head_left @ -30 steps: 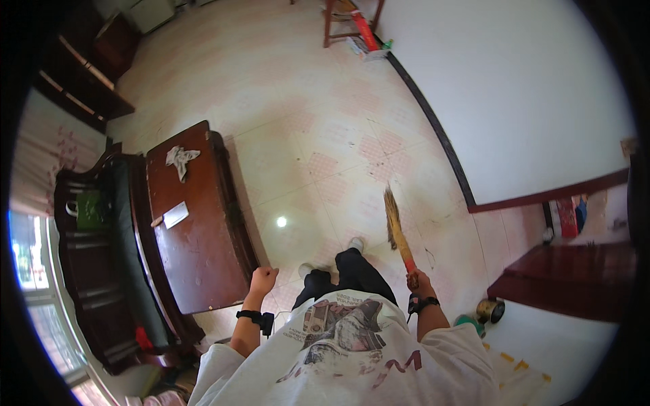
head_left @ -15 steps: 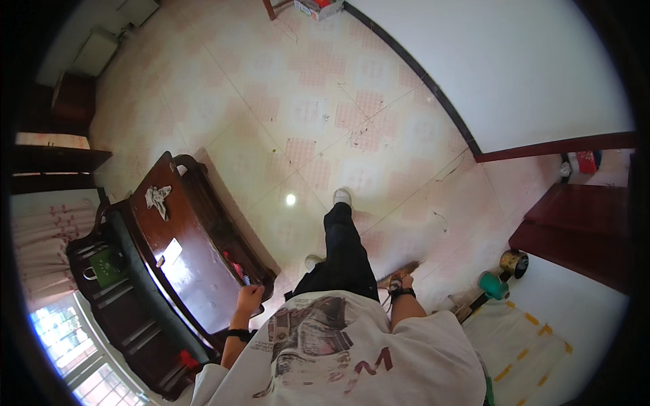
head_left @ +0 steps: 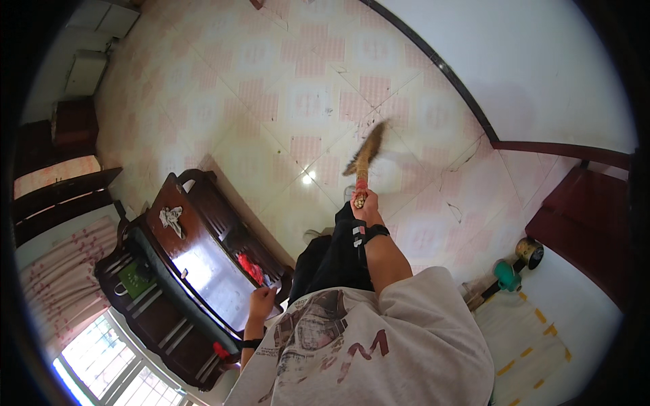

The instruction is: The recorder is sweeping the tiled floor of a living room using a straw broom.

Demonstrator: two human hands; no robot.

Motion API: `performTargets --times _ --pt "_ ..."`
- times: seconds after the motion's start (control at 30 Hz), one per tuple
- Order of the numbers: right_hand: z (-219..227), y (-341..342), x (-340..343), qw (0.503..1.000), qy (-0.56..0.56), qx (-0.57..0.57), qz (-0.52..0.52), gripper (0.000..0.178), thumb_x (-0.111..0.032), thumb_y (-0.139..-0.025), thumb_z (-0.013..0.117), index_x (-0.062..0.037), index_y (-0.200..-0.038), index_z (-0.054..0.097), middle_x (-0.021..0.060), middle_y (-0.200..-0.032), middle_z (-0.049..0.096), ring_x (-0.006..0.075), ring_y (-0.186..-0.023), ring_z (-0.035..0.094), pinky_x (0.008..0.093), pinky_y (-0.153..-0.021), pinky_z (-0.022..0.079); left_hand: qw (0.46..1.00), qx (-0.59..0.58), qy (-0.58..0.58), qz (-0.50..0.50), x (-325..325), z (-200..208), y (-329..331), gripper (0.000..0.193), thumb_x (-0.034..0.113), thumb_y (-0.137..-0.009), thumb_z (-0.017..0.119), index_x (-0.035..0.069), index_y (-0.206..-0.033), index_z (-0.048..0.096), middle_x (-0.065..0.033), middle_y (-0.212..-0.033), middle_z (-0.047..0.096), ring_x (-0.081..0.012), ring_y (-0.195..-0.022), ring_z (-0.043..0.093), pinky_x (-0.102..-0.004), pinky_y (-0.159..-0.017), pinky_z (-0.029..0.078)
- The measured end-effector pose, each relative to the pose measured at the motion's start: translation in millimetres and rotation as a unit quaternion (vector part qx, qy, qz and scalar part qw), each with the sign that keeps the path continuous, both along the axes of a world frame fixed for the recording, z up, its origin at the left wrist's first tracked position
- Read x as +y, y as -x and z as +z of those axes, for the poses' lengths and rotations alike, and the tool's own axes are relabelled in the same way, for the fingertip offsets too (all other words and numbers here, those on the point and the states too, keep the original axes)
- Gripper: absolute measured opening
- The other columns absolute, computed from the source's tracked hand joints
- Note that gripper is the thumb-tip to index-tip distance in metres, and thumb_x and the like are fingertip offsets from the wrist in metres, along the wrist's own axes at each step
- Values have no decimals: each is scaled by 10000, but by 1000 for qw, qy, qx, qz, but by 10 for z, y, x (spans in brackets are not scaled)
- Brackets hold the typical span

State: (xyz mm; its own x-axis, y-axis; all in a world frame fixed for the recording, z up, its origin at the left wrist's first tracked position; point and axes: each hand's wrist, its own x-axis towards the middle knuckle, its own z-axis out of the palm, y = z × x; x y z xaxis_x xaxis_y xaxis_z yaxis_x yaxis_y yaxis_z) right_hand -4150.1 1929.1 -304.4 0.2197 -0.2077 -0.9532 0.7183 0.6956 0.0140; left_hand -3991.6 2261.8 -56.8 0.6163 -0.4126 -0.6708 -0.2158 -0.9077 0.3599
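My right hand (head_left: pixel 366 204) is closed round the handle of a short straw broom (head_left: pixel 367 154), held out in front of my legs. The broom's handle is bound in red near my grip, and its brown bristles point forward over the tiled floor, slightly blurred. Small dark bits of litter (head_left: pixel 372 108) lie on the tiles by the bristle tips. Beside the dark wooden table (head_left: pixel 193 233), my left hand (head_left: pixel 262 301) hangs with its fingers curled in and nothing seen in them. Nearest to it is a red thing (head_left: pixel 250 268) at the table's edge.
A crumpled cloth (head_left: pixel 171 220) lies on the table; behind stands a dark bench (head_left: pixel 145 304) with a green bag (head_left: pixel 135 281). To the right are a white wall (head_left: pixel 501 61), a dark red wooden piece (head_left: pixel 582 223) and a green container (head_left: pixel 506 276).
My right hand has swung the broom from beside my right hip to the front, over the floor. My left hand has shifted slightly right in the picture and stays curled.
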Motion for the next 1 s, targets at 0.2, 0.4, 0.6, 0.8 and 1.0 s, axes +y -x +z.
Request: performTargets --times 0.2,0.4,0.6,0.8,1.0 --pt "76 -52 -523 985 50 -74 149 234 -248 -817 447 -27 -873 497 104 -665 533 185 -587 525 233 -437 464 999 13 19 -33 -248 7 -239 306 251 -737 567 -27 -614 534 -189 -522 471 -248 -477 509 -351 -467 374" --pt "468 310 -537 964 155 -95 193 176 -215 -793 498 -40 -779 498 77 -643 531 163 -490 526 218 -377 447 995 35 74 -60 -325 -380 -731 315 221 -754 555 -20 -562 492 -108 -460 434 -172 -440 415 -340 -448 339" --pt "925 1247 -153 968 92 78 218 216 -254 -808 448 -52 -743 488 61 -569 521 149 -436 508 200 -367 445 984 63 129 -103 -843 -704 -1088 358 257 -744 545 -43 -562 474 -217 -522 432 -332 -473 442 -409 -479 347" --pt "1005 2100 -95 980 23 187 61 162 -205 -779 435 -76 -681 438 12 -513 477 114 -398 464 197 -367 411 980 57 142 -125 -1403 -545 -1025 353 272 -738 551 -35 -573 498 -215 -549 467 -348 -508 469 -403 -486 360" --pt "701 2418 -439 969 46 243 -27 217 -77 -666 397 -145 -476 317 -4 -419 329 94 -319 292 219 -318 294 980 68 110 -148 -1575 -491 -846 347 266 -734 552 -36 -572 501 -214 -537 460 -335 -491 474 -402 -481 358"
